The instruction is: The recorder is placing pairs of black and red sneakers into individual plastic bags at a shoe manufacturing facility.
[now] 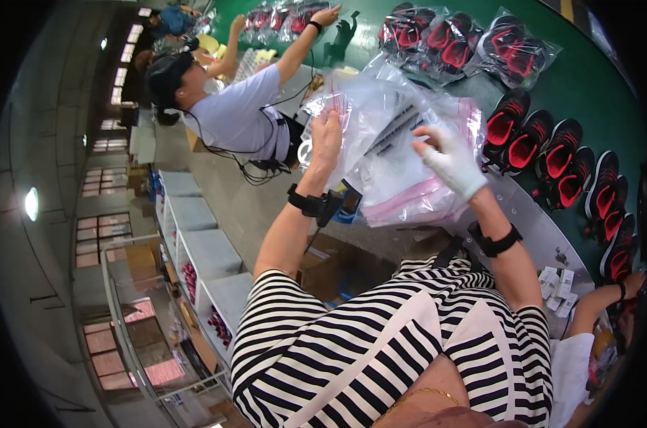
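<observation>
My left hand is closed on the upper left edge of a clear plastic bag with a pink strip and dark printing. Over the right part of the bag, my right hand wears a white glove that leaves the fingertips bare. Its thumb and fingers are bent but apart, with nothing seen between them. More clear bags with pink edges lie in a pile under both hands. Black and red sneakers stand in a row just right of the pile.
Bagged sneakers lie on the green table at the back. A metal ledge runs along its near side, with small white boxes. A co-worker reaches over the table at left; another person's arm enters at right.
</observation>
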`<state>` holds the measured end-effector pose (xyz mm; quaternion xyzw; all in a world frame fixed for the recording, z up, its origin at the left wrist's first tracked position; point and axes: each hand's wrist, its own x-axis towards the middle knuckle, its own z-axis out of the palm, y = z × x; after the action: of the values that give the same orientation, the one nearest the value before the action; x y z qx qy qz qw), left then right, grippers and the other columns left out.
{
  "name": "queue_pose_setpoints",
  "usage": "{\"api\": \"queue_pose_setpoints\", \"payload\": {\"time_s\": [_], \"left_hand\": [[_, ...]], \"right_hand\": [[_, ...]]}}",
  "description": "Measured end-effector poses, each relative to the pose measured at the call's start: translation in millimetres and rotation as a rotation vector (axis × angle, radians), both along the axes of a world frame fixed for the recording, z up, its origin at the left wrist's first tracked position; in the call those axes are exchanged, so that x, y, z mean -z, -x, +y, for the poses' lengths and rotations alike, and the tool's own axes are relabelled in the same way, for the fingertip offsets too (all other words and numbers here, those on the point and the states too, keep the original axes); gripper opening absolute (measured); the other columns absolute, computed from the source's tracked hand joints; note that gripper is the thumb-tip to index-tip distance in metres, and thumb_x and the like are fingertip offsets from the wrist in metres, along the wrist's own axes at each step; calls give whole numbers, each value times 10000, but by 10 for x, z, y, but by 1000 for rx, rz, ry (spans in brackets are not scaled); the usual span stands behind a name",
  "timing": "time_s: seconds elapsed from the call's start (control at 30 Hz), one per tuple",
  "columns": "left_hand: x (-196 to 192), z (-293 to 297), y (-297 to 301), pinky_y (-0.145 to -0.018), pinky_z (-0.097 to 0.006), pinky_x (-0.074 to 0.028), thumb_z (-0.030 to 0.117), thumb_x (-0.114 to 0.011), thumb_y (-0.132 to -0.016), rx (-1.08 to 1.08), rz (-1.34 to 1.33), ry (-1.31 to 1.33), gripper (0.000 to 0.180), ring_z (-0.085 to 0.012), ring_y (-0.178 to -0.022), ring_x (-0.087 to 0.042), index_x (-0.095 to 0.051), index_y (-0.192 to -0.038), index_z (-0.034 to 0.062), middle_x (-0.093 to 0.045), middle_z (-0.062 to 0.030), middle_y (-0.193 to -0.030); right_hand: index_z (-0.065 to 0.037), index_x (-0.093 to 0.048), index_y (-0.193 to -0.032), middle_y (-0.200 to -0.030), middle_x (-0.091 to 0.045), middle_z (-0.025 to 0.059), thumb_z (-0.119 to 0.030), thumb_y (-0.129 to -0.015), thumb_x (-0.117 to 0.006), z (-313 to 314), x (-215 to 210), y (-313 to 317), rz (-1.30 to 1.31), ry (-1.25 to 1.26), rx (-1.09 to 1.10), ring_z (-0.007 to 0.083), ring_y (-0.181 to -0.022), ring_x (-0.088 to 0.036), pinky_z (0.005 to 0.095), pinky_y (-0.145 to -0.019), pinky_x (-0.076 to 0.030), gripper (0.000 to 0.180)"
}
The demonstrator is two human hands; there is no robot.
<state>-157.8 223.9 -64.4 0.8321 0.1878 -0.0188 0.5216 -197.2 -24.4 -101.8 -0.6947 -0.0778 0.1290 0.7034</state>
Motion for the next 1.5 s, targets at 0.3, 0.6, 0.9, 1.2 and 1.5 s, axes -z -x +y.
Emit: {"api": "queue_pose_setpoints", "payload": {"time_s": [0.3, 0.6, 0.9, 1.2, 1.5], "left_hand": [[-574, -1033, 173, -690, -283, -481, 312, -595, -887, 191, -17, 615, 331, -144, -835, -587, -554, -1078, 45, -601, -66, -968], [-407, -1262, 239, -785, -255, -449, 211, -567, -894, 40, -480, 439, 297, -143, -864, -579, -547, -1112, 11, -599, -73, -1002], [-919, -2096, 304, -630, -213, -371, 202, -584, -901, 479, -413, 523, 182, -52, -716, -443, -620, -905, 24, -534, 38, -784], [-927, -1331, -308, -617, -210, -383, 172, -569, -908, 399, -620, 142, 182, -54, -694, -472, -633, -898, 1, -558, 26, -763], [-1037, -1201, -714, -690, -197, -443, 77, -512, -902, 364, -471, 437, 189, -78, -836, -557, -577, -1053, -18, -601, -28, -948]], "right_hand": [[-24, -542, -817, -652, -535, 25, -391, -839, -621, 73, -534, -180, 117, -267, -113, 94, -514, -515, 236, -468, -427, 376], [-42, -489, -778, -665, -571, 109, -153, -807, -575, -1333, -91, 298, -494, 831, 476, 288, -596, -587, 396, -563, -451, 143], [-44, -590, -903, -958, -611, 119, -131, -700, -600, -869, -440, 323, -1049, 1004, 234, 259, -931, -572, 390, -881, -421, 221], [-43, -615, -1031, -883, -640, 102, -91, -820, -538, -1011, -1087, 426, -952, 563, 306, 229, -778, -623, 309, -697, -489, 229], [-169, -506, -1194, -948, -630, 170, -521, -788, -552, -986, 751, -114, 182, 1054, 191, 330, -920, -617, 439, -773, -483, 539]]}}
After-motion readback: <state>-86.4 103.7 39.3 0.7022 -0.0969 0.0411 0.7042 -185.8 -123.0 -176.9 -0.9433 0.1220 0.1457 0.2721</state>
